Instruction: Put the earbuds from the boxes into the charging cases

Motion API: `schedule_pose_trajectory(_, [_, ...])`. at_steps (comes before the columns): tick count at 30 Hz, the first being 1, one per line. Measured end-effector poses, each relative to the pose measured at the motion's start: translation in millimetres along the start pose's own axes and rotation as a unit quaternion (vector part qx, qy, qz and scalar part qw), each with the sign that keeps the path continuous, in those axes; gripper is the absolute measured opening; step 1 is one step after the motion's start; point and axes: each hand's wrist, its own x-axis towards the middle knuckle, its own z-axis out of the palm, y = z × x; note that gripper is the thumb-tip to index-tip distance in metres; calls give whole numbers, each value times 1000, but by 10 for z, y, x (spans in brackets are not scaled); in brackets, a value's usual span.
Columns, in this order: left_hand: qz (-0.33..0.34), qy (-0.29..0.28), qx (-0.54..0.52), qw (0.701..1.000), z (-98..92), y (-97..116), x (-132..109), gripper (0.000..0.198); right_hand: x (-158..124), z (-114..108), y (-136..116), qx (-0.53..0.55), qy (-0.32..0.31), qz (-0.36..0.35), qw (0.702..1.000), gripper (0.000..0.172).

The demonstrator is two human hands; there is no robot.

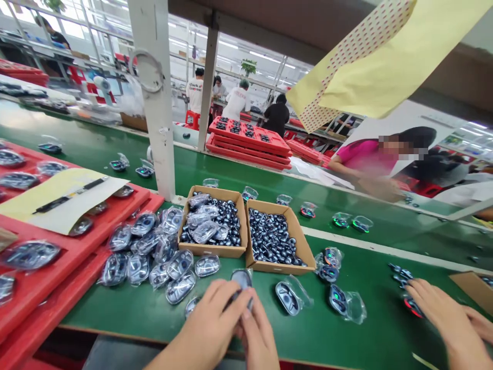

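My left hand [208,324] and my right hand [258,341] meet at the front of the green belt [346,334]. Between them they pinch a dark oval device in clear plastic [242,279], partly hidden by my fingers. To the left lies a heap of similar bagged devices [154,262]. Two cardboard boxes [213,250] [279,266] of small dark round parts stand just beyond my hands. At the right edge, a co-worker's hand [447,318] rests on small dark parts [413,307].
Red trays [77,246] holding bagged devices line the left side. Devices with coloured rings [337,299] lie in opened bags right of my hands. A white post [152,92] rises behind the boxes, and a yellow sheet [370,61] hangs upper right. Several people work beyond the belt.
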Motion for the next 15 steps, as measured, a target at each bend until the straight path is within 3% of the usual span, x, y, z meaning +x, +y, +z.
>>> schedule_pose_trajectory(2, [-14,-35,-118,992,11,85,-28,40,11,46,-12,39,-14,21,999,53])
schedule_pose_trajectory(4, [-113,-23,-239,964,16,107,-40,35,15,23,-41,14,-34,-11,999,53])
schedule_pose_trajectory(7, [-282,11,-384,879,13,50,-14,39,-37,-6,-58,-79,-32,-109,990,54])
schedule_pose_trajectory(9, [-324,-13,-440,838,-5,8,10,46,-76,-13,-77,-147,-38,-160,975,54])
schedule_pose_trajectory(12, [-316,-71,-462,826,-46,5,6,49,-94,-40,-178,-176,-78,-140,971,46])
schedule_pose_trajectory(15, [-282,-98,-413,861,-73,56,-33,54,-94,-76,-318,-156,-102,-74,980,46])
